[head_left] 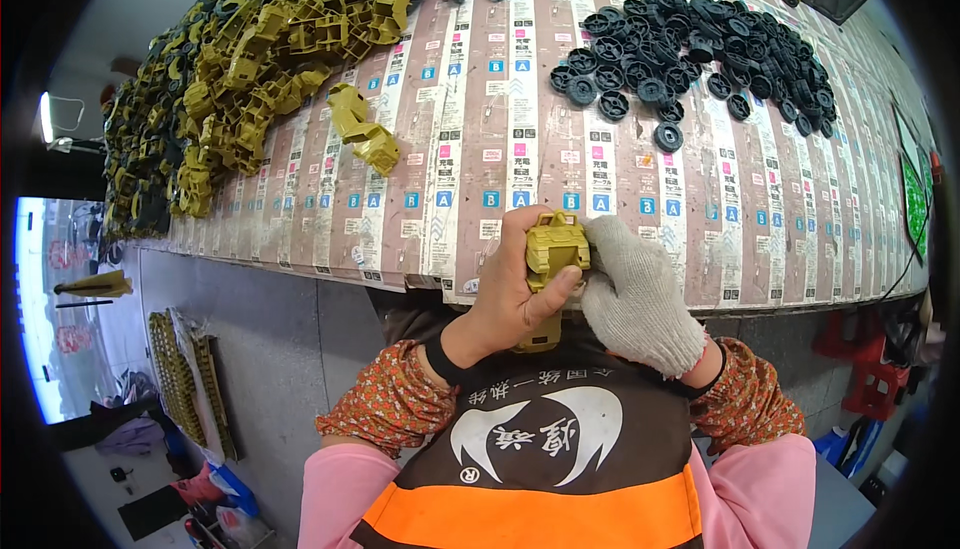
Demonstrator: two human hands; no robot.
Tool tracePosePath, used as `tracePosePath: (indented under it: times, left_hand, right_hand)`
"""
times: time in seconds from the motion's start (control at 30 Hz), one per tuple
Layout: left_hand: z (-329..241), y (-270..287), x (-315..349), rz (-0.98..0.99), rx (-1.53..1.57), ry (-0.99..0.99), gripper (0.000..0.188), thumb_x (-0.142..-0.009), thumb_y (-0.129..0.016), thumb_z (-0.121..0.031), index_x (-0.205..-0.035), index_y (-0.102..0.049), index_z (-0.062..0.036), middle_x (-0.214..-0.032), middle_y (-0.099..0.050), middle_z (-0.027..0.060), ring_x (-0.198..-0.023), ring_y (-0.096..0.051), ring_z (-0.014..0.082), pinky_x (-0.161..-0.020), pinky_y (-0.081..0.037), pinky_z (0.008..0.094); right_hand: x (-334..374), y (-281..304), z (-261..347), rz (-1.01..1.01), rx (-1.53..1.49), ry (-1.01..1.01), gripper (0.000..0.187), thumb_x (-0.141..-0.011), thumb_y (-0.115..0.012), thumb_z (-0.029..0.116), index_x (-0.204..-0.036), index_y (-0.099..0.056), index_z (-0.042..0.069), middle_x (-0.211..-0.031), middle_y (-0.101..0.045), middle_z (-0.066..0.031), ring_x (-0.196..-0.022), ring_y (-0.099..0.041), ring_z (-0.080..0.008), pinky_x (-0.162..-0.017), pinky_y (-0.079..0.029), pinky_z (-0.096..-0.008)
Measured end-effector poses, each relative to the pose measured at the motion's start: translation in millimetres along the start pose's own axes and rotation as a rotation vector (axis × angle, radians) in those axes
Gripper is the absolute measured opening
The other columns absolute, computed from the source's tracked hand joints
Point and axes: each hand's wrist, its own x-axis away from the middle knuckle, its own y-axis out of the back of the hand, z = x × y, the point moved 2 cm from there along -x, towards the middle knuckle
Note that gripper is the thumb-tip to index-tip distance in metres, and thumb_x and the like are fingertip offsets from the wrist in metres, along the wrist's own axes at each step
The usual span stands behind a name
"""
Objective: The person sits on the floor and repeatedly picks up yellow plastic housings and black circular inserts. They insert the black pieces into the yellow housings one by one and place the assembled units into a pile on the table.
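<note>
Pinches yellow part (545,238) between left hand's (500,297) thumb and fingers, over table's (450,234) near edge, apparently lengthwise square to it; sets gloved right hand (638,297) against part, farther right along table (cannot tell whether pinching).

Olive-yellow plastic toy vehicle body (556,247): blocky, molded ridges, recess facing the camera. Left hand (508,284) grips it, thumb across the front; gloved right hand (640,299) against its right side. Sits at the surface's (460,249) near edge.
</note>
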Motion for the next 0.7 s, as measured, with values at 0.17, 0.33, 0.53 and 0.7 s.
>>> tracePosePath:
  times: [0.17, 0.33, 0.53, 0.7]
  left_hand:
    - [-0.9, -5.5, -4.8, 0.085, 0.117, 0.079, 0.063, -0.102, -0.072, -0.035, -0.144, -0.036, -0.0075, -0.123, -0.064, 0.0124, -0.109, -0.065, 0.0199, -0.093, -0.055, 0.0353]
    - [-4.8, -5.5, -17.7, 0.04, 0.585, 0.369, 0.07, -0.103, -0.073, -0.037, -0.154, -0.033, -0.0115, -0.129, -0.06, 0.0067, -0.116, -0.06, 0.0154, -0.098, -0.054, 0.0335]
    - [-6.4, 16.8, -20.1, 0.064, 0.78, 0.53, 0.058, -0.105, -0.068, -0.032, -0.151, -0.048, -0.0045, -0.122, -0.072, 0.0148, -0.105, -0.073, 0.0183, -0.085, -0.062, 0.03]
    - [2.0, 24.5, -17.8, -0.079, 0.978, 0.549, 0.052, -0.105, -0.067, -0.032, -0.148, -0.052, -0.005, -0.123, -0.071, 0.0155, -0.112, -0.072, 0.0229, -0.09, -0.065, 0.0399]
  right_hand:
    - [3.7, 12.6, 4.5, 0.053, 0.183, -0.059, 0.025, -0.086, -0.062, 0.007, -0.11, -0.061, 0.0, -0.078, -0.068, -0.0263, -0.079, -0.07, -0.0486, -0.071, -0.055, -0.0557]
    - [-46.6, 61.6, -44.2, -0.186, 0.34, -0.118, 0.017, -0.094, -0.066, 0.014, -0.108, -0.07, 0.004, -0.088, -0.072, -0.0205, -0.083, -0.07, -0.0416, -0.076, -0.055, -0.0508]
    - [-77.3, 80.1, -95.5, -0.163, 0.706, 0.051, 0.025, -0.094, -0.071, 0.016, -0.117, -0.066, 0.008, -0.1, -0.067, -0.0188, -0.097, -0.066, -0.0404, -0.084, -0.053, -0.0493]
    - [-75.7, 71.6, -93.2, -0.189, 0.733, 0.115, 0.021, -0.092, -0.07, 0.015, -0.107, -0.061, 0.003, -0.097, -0.068, -0.0216, -0.09, -0.068, -0.0434, -0.081, -0.055, -0.0519]
